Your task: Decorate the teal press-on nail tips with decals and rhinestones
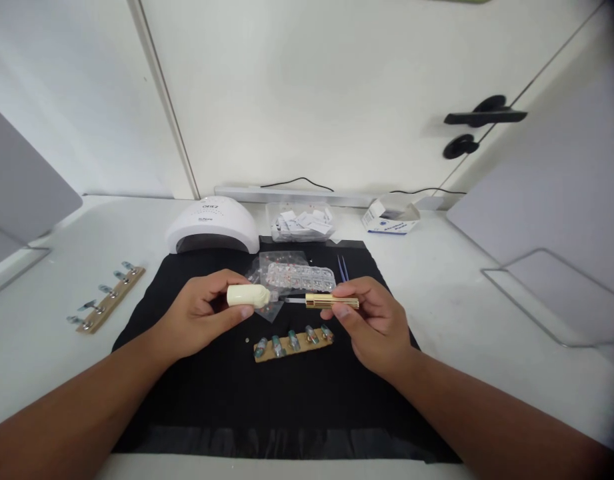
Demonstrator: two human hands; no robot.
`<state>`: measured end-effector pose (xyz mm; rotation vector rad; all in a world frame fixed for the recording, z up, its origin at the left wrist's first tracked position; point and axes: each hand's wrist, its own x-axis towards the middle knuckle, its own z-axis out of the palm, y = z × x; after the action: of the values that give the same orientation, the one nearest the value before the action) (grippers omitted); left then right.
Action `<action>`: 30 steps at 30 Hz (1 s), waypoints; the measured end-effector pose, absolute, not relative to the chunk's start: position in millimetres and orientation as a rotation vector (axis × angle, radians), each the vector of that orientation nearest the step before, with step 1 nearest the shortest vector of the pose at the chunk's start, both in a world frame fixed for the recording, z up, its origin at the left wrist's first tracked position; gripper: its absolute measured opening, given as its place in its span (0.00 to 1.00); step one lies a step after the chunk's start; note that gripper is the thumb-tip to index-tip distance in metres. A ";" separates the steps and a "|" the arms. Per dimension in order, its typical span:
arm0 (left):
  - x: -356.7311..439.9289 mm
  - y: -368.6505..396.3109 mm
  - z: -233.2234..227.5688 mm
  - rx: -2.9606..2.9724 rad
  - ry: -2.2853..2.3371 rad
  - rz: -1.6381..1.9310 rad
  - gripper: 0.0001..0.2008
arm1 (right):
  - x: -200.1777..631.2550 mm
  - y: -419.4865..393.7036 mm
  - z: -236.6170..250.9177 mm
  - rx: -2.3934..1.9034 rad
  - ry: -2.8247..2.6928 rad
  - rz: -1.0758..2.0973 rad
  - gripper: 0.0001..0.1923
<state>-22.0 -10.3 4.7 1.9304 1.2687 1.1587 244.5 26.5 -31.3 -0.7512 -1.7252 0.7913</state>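
Note:
My left hand [209,308] grips a cream nail polish bottle [247,295], tipped on its side with its clear neck facing right. Between the fingers of my right hand [369,317] is a gold brush cap [331,301]; its thin brush stem points left and its tip is at the bottle's mouth. Below both hands lies a tan stand [294,352] bearing several teal decorated press-on nails [293,341]. Just behind the hands sits a clear compartment case [301,275] of small gems, partly over clear plastic sheets [281,257].
A white nail lamp [214,223] stands at the back left of the black mat [211,400]. Behind are a clear box [301,223] of papers and an opened carton [391,217]. Blue tweezers [343,268] lie right; another nail stand [107,300] is left.

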 end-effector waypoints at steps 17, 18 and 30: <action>-20.2 -12.2 5.9 1.980 1.224 1.067 0.08 | 241.9 24.3 -28.0 -0.689 -1.824 0.846 0.05; -20.1 -12.8 5.5 1.989 1.215 1.050 0.08 | 241.0 23.8 -26.9 -0.687 -1.856 0.831 0.05; -20.8 -14.6 5.0 2.059 1.141 1.044 0.08 | 243.1 22.4 -23.7 -0.604 -1.932 0.810 0.05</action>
<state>-20.8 -14.6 5.0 2.0589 1.1406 1.0435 243.1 22.4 -23.7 -0.6038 -1.9316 0.8097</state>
